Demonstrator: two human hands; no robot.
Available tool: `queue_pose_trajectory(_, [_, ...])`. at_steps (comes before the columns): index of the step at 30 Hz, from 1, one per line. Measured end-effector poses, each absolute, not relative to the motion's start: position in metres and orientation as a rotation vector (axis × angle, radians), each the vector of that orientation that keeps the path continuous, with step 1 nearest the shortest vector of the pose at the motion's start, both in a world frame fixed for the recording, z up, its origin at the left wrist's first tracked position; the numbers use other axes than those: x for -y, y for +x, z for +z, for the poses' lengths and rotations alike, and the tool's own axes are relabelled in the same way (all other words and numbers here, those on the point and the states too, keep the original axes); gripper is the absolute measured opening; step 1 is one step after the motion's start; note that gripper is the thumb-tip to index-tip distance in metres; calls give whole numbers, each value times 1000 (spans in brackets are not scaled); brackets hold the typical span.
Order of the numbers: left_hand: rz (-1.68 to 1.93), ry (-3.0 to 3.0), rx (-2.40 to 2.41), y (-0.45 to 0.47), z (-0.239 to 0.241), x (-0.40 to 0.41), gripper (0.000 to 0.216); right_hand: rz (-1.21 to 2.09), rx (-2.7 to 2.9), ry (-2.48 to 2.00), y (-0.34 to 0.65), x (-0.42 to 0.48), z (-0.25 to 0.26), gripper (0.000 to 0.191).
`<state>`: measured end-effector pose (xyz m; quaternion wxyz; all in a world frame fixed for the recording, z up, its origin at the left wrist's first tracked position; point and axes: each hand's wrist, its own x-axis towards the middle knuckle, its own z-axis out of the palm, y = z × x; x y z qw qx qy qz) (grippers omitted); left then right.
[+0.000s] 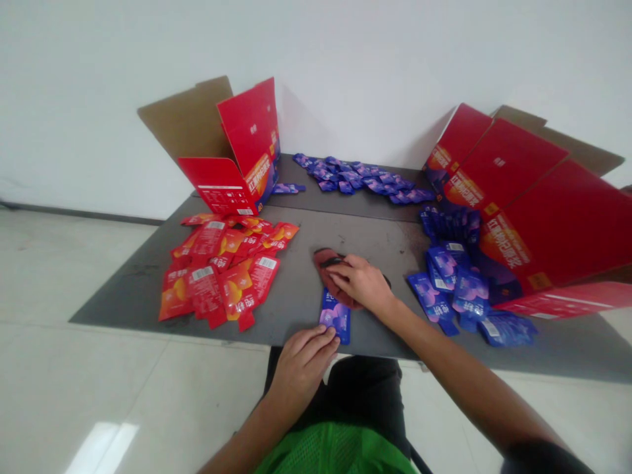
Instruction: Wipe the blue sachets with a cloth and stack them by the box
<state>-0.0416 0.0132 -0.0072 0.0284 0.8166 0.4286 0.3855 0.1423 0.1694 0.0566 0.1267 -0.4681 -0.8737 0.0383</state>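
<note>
A purple pouch (336, 319) lies flat on the grey table near its front edge. My left hand (303, 362) has its fingers close together and pressed down on the pouch's lower left corner, holding it against the tabletop; the thumb is hidden. A brownish-red cloth (323, 258) with dark edging is bunched under my right hand (363, 280), whose fingers are closed on it. This cloth covers the pouch's upper end. To the right lies a pile of similar purple pouches (447, 276), and on the left is a pile of red-orange pouches (222, 263).
An open red carton (247, 151) stands at the back left. Another red carton (513, 178) lies tilted on the right, with purple pouches against it. Along the wall runs a row of small purple pouches (350, 174). The table's front edge (197, 336) is close to my legs.
</note>
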Motion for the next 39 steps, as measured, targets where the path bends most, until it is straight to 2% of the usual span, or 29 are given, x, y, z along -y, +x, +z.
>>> queue_pose_trajectory(4, [1208,2523,-1327,-41,-7,-14,29,27,2462,-1343,143,-171,78,31])
queue_pose_trajectory(10, [1168,2448,-1373,-41,-8,-12,23,286,2589,-1108,139,-100,60,25])
queue_pose_trajectory(14, [1165,2491,-1308,-42,-7,-14,25,218,2557,-1282,138,-143,47,25])
queue_pose_trajectory(19, [1184,2512,-1311,-42,-5,-16,26,16,2510,-1385,139,-180,71,29])
queue_pose_trajectory(23, [1177,2494,-1334,-42,-6,-14,23,76,2483,-1239,140,-125,81,30])
queue_pose_trajectory(27, [1095,2480,-1342,-42,-4,-14,27,260,2551,-1195,139,-84,64,24])
queue_pose_trajectory(30, [1112,2483,-1327,-42,-2,-15,21,281,2501,-1265,137,-102,49,24])
queue_pose_trajectory(33, [1146,2507,-1318,-41,1,-15,25,204,2475,-1388,134,-144,46,24])
queue_pose_trajectory(39, [1004,2452,-1336,-44,24,-25,29,103,2243,-1457,147,-167,75,30])
